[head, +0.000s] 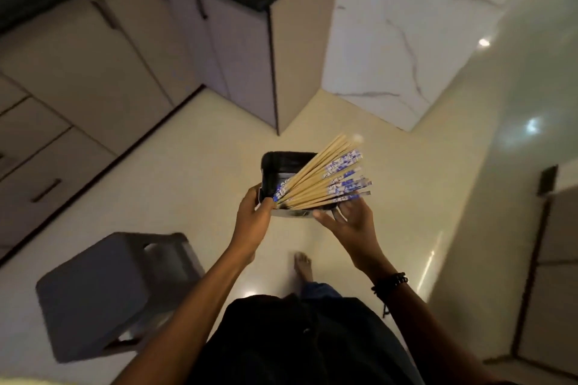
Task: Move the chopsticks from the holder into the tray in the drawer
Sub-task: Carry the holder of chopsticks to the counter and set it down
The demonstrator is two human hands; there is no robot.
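Kitchen interior, seen from above: pale glossy floor [187,166], base cabinets [103,66] along the left, and a marble-patterned wall [406,25] beyond. A grey stool [115,291] stands at lower left. The person stands mid-floor, one bare foot [303,266] visible.

The black holder [287,162] is carried in front of the body, clear of any surface. The chopsticks [316,184] lie in it, bunched at its near left corner and fanning out over its right edge, patterned blue-and-white ends outward.

The left hand [253,216] grips the holder's left wall, fingers curled round it and thumb laid at the bunched ends, probably to pin them. The right hand [347,222], with a dark bracelet [391,283] at the wrist, lies palm-up with fingers spread under the holder's right edge. This is judged a support and a guard against sticks sliding out.

The drawer fronts [40,166] at the left edge are all closed, and no tray is visible. The transfer is judged not yet begun. One hand must be freed to open a drawer, and tilting the holder then risks spilling the fan.
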